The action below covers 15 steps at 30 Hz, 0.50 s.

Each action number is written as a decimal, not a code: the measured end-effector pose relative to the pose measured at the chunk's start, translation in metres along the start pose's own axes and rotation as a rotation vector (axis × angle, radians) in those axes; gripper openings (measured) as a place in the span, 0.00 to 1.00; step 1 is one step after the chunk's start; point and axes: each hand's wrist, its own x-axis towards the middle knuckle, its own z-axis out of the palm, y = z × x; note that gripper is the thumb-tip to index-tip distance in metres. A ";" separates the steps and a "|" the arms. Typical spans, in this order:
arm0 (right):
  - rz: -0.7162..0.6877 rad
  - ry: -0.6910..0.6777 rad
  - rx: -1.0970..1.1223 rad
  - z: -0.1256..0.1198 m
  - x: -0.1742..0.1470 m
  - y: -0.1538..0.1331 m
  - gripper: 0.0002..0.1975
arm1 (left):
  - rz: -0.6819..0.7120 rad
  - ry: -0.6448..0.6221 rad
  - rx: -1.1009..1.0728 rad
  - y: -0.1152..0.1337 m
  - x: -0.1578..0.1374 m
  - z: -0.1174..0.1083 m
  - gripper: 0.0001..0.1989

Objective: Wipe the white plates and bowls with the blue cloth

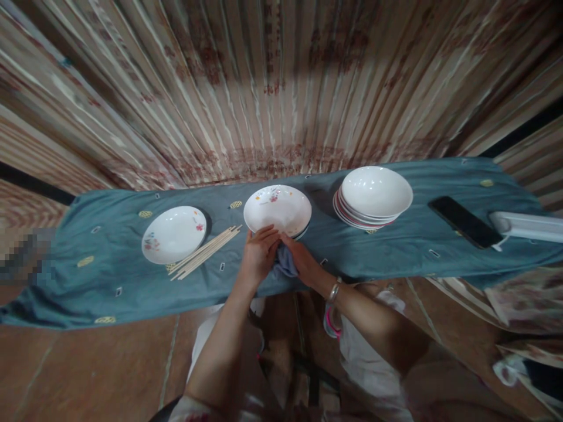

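Note:
A white plate (284, 205) with a small flower print stands in the middle of the cloth-covered table, and a dark rim shows beneath its near right side. My left hand (260, 252) is on its near edge, fingers together over the rim. Beside it, my right hand (304, 261) pinches the same edge, a bunched grey-blue cloth (287, 262) held under its fingers. The fingertips of both hands meet at the rim; the right fingers are partly hidden.
Left of me lie a flowered white plate (173, 235) and several wooden chopsticks (206, 253). A stack of white bowls (376, 193) stands to the right, then a black phone (466, 221) and a white device (528, 225). A curtain (281, 117) hangs behind the table (145, 299).

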 end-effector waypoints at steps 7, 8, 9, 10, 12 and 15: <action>0.139 -0.098 0.035 -0.003 -0.005 -0.004 0.19 | -0.006 0.012 -0.010 -0.004 0.005 0.006 0.13; 0.142 -0.096 0.032 -0.004 -0.006 -0.004 0.19 | -0.007 0.008 -0.008 -0.005 0.006 0.007 0.13; 0.143 -0.098 0.029 -0.004 -0.006 -0.005 0.19 | -0.011 0.002 -0.006 -0.005 0.006 0.007 0.13; 0.143 -0.101 0.027 -0.005 -0.006 -0.006 0.19 | -0.016 -0.004 -0.002 -0.005 0.006 0.008 0.12; 0.153 -0.107 0.023 -0.005 -0.006 -0.006 0.19 | -0.024 -0.011 0.005 -0.005 0.007 0.008 0.12; 0.166 -0.114 0.031 -0.005 -0.007 -0.004 0.18 | -0.036 -0.020 0.013 -0.004 0.007 0.008 0.11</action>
